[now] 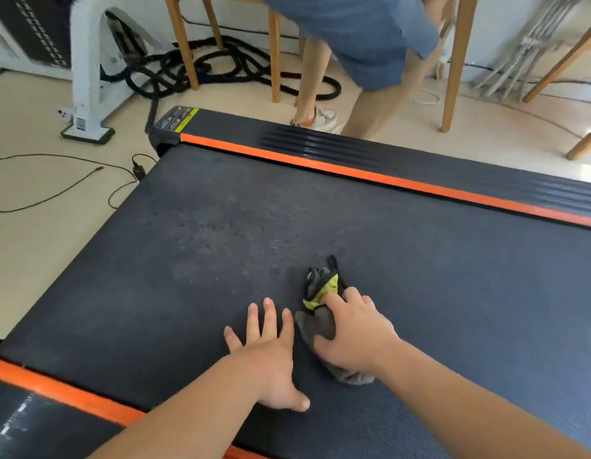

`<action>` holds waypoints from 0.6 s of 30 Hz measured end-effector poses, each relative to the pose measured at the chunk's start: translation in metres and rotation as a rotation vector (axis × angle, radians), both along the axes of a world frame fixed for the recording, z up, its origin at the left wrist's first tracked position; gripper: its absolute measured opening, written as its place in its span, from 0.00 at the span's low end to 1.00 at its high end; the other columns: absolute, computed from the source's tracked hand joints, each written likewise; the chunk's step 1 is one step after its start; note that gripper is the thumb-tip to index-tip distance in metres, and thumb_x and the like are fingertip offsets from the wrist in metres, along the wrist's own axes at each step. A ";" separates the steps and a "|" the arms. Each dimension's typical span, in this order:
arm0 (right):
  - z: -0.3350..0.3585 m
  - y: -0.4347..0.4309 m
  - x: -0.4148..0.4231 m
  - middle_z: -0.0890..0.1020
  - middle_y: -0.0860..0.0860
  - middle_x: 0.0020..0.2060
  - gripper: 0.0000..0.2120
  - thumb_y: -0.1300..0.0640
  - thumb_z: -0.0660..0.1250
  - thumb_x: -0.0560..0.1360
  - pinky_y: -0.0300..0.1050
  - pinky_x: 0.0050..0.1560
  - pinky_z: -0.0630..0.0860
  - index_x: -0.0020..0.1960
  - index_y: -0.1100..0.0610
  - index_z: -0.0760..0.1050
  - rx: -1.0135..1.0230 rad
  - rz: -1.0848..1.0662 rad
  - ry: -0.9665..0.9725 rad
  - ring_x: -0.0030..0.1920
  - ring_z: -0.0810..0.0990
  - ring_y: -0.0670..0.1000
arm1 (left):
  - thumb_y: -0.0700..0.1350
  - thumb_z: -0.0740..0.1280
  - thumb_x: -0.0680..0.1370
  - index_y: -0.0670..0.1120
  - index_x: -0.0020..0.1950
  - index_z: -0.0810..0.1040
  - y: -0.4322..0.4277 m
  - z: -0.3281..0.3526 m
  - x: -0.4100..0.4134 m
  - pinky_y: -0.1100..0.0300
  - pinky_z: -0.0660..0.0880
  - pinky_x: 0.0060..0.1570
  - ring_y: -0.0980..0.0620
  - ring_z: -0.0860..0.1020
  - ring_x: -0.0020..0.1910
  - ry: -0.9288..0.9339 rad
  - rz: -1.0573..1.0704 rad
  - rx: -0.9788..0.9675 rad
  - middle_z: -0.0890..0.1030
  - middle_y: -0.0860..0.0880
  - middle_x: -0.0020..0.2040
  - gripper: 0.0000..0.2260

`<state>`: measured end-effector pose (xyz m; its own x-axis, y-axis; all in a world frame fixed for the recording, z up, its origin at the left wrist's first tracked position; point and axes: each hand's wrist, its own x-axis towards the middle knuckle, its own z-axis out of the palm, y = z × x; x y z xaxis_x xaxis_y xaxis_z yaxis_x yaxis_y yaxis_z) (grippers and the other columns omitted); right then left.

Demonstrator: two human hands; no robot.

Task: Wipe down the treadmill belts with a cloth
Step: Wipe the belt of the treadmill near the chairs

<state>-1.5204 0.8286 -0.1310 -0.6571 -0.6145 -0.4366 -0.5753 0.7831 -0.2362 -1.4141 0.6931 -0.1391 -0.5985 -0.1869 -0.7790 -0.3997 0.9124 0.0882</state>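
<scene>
Both hands are down on the dark grey ribbed treadmill belt (221, 246). Her or his right hand (355, 336) presses on a crumpled grey cloth with a yellow-green patch and black trim (320, 293), fingers curled over its middle and gripping it against the belt; the cloth's free end pokes out ahead of the fingertips and another bit shows behind the wrist. Just beside it, not touching the cloth, the left hand (271, 356) lies flat and empty, fingers spread, palm down. Dusty pale smudges mark the belt ahead of the cloth. Orange stripes (353, 173) edge the belt on both sides. Beyond the far rail, another person's legs (320, 81) stand among wooden chair legs (274, 58).
</scene>
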 end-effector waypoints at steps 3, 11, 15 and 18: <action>0.014 0.020 -0.033 0.68 0.47 0.58 0.26 0.35 0.67 0.73 0.52 0.55 0.75 0.67 0.41 0.66 0.110 0.114 -0.020 0.64 0.71 0.55 | 0.69 0.73 0.70 0.48 0.84 0.49 -0.012 0.022 -0.036 0.29 0.49 0.76 0.35 0.47 0.81 0.160 -0.048 -0.116 0.47 0.41 0.83 0.53; 0.009 0.037 -0.126 0.71 0.48 0.61 0.19 0.35 0.52 0.83 0.50 0.42 0.71 0.67 0.43 0.68 0.269 -0.058 0.325 0.61 0.74 0.58 | 0.73 0.78 0.58 0.56 0.81 0.30 -0.039 0.003 -0.100 0.19 0.48 0.70 0.31 0.34 0.80 0.101 0.096 -0.164 0.31 0.40 0.81 0.71; -0.008 0.033 -0.189 0.71 0.54 0.62 0.17 0.41 0.55 0.84 0.52 0.44 0.71 0.68 0.46 0.70 0.210 -0.312 0.309 0.60 0.74 0.64 | 0.73 0.79 0.57 0.57 0.81 0.29 -0.046 -0.012 -0.101 0.21 0.48 0.72 0.31 0.32 0.79 0.128 0.110 -0.112 0.29 0.40 0.81 0.72; -0.019 0.005 -0.215 0.72 0.57 0.61 0.15 0.44 0.57 0.83 0.54 0.47 0.71 0.65 0.50 0.72 0.072 -0.495 0.314 0.60 0.74 0.66 | 0.72 0.79 0.57 0.58 0.80 0.29 -0.047 -0.017 -0.098 0.22 0.47 0.72 0.32 0.29 0.78 0.154 0.136 -0.100 0.27 0.42 0.80 0.71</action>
